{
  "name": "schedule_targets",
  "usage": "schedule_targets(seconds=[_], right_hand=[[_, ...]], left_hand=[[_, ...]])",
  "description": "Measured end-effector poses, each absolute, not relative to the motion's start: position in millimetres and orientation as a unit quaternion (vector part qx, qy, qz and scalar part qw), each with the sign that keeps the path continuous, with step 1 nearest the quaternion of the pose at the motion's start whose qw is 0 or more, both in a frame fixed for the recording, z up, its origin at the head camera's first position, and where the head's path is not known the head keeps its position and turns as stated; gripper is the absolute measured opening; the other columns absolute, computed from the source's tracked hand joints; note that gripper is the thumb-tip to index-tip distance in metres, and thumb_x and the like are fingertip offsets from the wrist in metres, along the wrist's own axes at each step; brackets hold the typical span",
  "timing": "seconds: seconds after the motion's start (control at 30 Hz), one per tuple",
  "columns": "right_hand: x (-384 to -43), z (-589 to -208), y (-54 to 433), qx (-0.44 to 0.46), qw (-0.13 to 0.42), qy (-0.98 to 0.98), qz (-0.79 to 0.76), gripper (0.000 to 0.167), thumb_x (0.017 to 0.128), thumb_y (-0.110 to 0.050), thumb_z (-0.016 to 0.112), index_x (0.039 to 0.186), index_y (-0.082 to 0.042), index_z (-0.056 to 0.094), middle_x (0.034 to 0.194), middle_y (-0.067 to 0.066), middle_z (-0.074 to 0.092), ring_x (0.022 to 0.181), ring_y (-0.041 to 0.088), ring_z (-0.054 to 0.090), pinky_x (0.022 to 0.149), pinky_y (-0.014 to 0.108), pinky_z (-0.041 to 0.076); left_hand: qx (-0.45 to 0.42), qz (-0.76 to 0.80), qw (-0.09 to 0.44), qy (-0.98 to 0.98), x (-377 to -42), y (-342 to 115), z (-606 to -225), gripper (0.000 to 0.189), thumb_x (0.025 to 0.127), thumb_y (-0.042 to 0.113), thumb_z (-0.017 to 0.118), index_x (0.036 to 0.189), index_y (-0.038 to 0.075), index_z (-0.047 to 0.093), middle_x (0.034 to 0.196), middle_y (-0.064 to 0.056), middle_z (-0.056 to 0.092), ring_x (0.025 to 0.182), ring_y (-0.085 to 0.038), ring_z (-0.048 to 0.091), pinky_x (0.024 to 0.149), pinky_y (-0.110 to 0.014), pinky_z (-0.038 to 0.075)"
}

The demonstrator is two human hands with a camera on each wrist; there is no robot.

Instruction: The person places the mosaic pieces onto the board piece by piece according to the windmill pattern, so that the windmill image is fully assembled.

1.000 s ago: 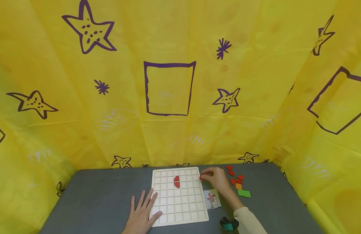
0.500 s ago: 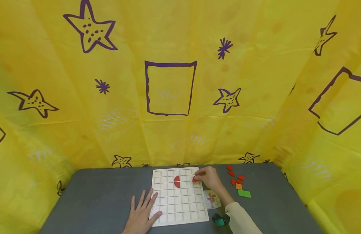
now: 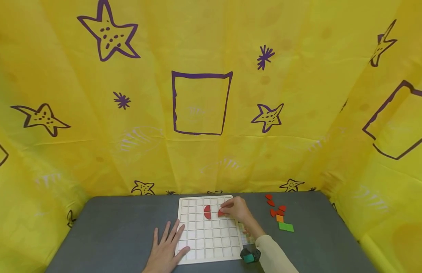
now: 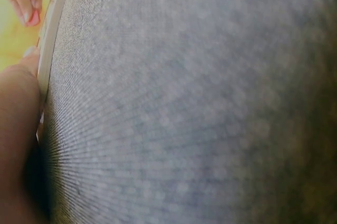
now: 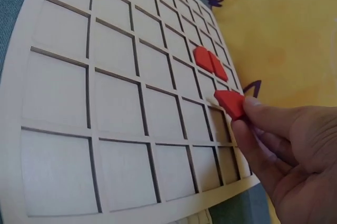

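Note:
My right hand [image 3: 236, 209] pinches a red quarter-circle piece [image 5: 230, 103] between thumb and fingers, above the upper right part of a pale wooden grid board [image 3: 211, 242]. Two red quarter-circle pieces [image 5: 210, 62] sit in neighbouring cells of the board, forming a half circle just left of the held one in the head view. With fingers spread, my left hand [image 3: 165, 246] rests along the board's left edge. In the left wrist view, only part of that hand [image 4: 18, 103] shows beside the board's rim.
Several loose red pieces [image 3: 270, 203] lie on the grey table [image 3: 129, 227] to the right, near an orange square [image 3: 279, 218] and green pieces [image 3: 286, 226]. A printed pattern card [image 3: 246, 235], partly hidden by my right arm, lies by the board's right edge. Yellow fabric [image 3: 197, 159] encloses the table.
My right hand has moved left with the red piece, from beyond the board's right edge to over its cells. My left hand has stayed in place.

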State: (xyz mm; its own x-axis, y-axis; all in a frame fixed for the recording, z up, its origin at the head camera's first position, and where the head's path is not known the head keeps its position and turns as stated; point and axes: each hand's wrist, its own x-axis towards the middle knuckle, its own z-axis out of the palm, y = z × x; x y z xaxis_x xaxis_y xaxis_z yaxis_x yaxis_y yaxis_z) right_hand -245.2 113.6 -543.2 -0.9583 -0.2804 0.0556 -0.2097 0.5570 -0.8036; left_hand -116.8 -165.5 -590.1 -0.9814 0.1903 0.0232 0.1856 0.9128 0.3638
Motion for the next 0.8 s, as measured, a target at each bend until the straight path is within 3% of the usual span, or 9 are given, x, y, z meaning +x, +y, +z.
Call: schedule_targets(seconds=[0.8], right_hand=[[-240,-546,94,-0.138,0.078,0.884,-0.439,0.003,0.080,-0.007,0.080,0.082,-0.004,0.079,0.078,0.001,0.073,0.075,0.009,0.060,0.065,0.025,0.053]], left_hand=[[0.093,0.178,0.004,0.980,-118,-165,-593,0.079,0.092,0.070,0.043,0.153,0.021,0.037,0.161,-0.003,0.026,0.147,-0.038,0.019,0.111,-0.068,-0.001]])
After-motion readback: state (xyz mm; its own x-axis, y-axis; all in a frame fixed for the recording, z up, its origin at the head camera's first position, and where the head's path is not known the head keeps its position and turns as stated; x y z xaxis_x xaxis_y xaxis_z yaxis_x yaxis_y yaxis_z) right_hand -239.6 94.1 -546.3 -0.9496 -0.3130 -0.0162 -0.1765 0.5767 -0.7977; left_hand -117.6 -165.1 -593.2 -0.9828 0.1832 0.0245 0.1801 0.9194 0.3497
